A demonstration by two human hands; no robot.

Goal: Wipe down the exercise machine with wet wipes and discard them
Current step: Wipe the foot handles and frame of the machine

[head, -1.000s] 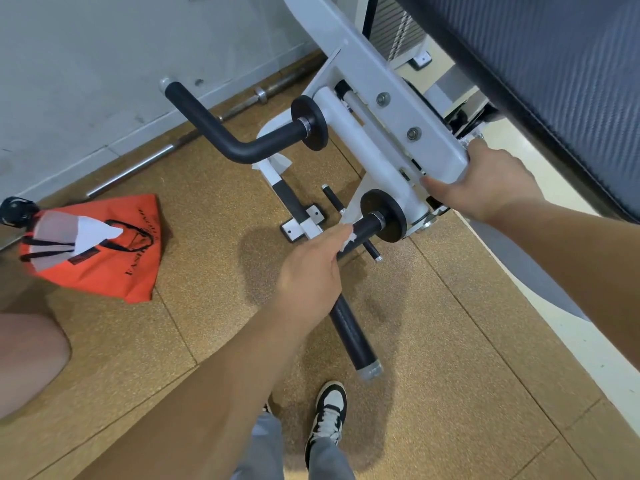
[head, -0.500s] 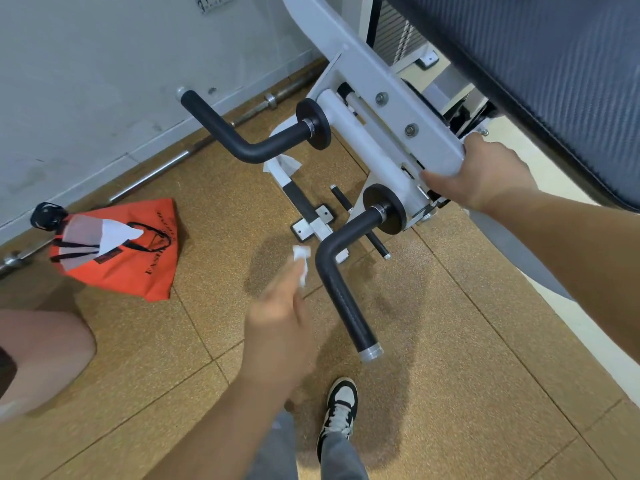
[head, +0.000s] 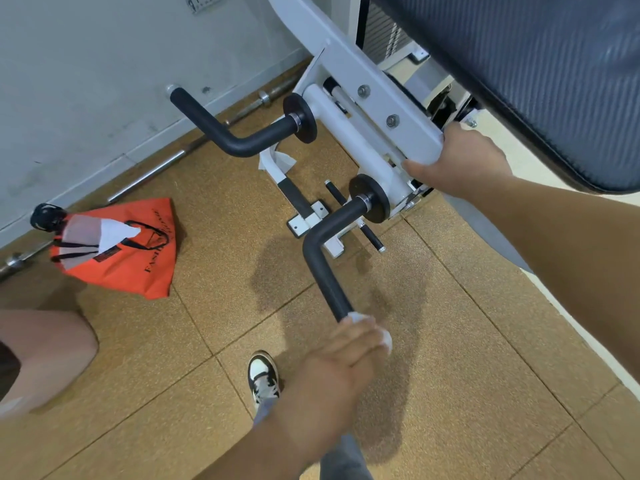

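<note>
1. Lying on the floor at far left is an orange bag.
2. My left hand clasps a wet wipe round the tip of the near black handle.
3. My right hand grips the machine's white frame.

A floor of speckled brown tiles meets a grey, scuffed wall. A barbell lies along the wall's foot, and an orange bag lies on the tiles just beside it.
</note>
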